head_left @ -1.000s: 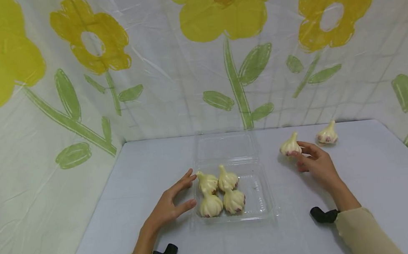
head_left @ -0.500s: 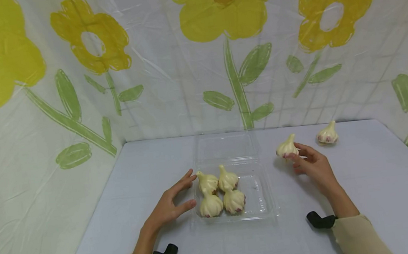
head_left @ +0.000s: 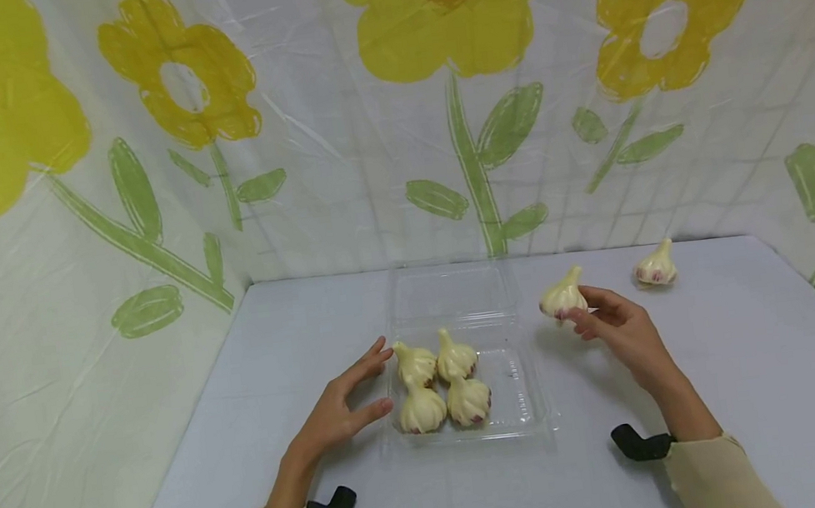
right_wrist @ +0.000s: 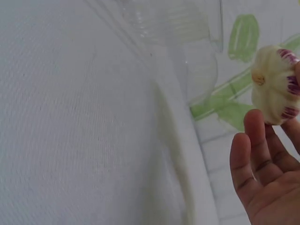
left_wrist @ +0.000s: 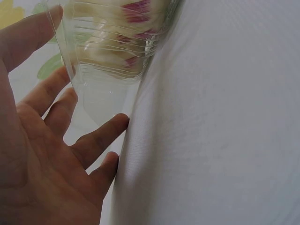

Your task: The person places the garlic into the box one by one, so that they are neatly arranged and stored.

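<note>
My right hand [head_left: 624, 334] pinches a garlic bulb [head_left: 562, 297] above the table, to the right of a clear plastic container [head_left: 517, 392]. In the right wrist view the same garlic bulb [right_wrist: 274, 84] shows its root end and purple streaks. Several other bulbs stand in the left part of the container, among them a front bulb [head_left: 421, 411] and a back bulb [head_left: 456, 356]. My left hand [head_left: 338, 408] lies at the container's left side with fingers spread. In the left wrist view its fingertips [left_wrist: 57, 13] touch the container's rim [left_wrist: 63, 47].
One more garlic bulb [head_left: 654, 265] stands at the table's back right. The container's transparent lid [head_left: 450, 293] lies opened toward the back. Behind the white table [head_left: 295, 325] hangs a curtain [head_left: 333, 128] printed with yellow flowers.
My right hand has moved a little left with the garlic bulb, away from the bulb at the back right. The left hand has stayed in place.
</note>
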Motion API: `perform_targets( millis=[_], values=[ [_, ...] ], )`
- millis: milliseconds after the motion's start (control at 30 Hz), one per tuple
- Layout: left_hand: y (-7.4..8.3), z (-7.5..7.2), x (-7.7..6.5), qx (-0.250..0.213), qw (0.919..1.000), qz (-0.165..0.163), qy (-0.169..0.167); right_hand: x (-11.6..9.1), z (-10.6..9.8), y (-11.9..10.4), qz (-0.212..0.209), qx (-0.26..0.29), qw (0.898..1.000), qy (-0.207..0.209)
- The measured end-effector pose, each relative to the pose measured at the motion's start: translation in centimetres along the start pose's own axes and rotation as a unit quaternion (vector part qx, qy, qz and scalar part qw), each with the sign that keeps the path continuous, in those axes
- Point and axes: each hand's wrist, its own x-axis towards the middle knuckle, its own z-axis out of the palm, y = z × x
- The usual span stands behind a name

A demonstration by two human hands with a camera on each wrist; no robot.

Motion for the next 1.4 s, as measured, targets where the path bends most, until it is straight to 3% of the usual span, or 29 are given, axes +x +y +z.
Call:
perform_targets(
  millis=[400,733,1100,1400],
  values=[
    [0.0,0.0,0.0,-0.003,1.0,-0.004,-0.001,-0.8,1.5,-1.7,-0.031,0.005,0.998,-0.048],
    [0.1,0.0,0.1,0.001,1.0,-0.004,-0.001,-1.0,3.2,-1.9,-0.031,-0.034,0.997,-0.067],
    [0.4,-0.1,0.0,0.002,1.0,-0.005,0.0,-1.0,4.7,-1.4,-0.06,-0.074,0.992,-0.081],
    [0.4,-0.1,0.0,0.003,1.0,-0.004,0.0,-1.1,5.4,-1.1,-0.088,-0.074,0.987,-0.112]
  ],
)
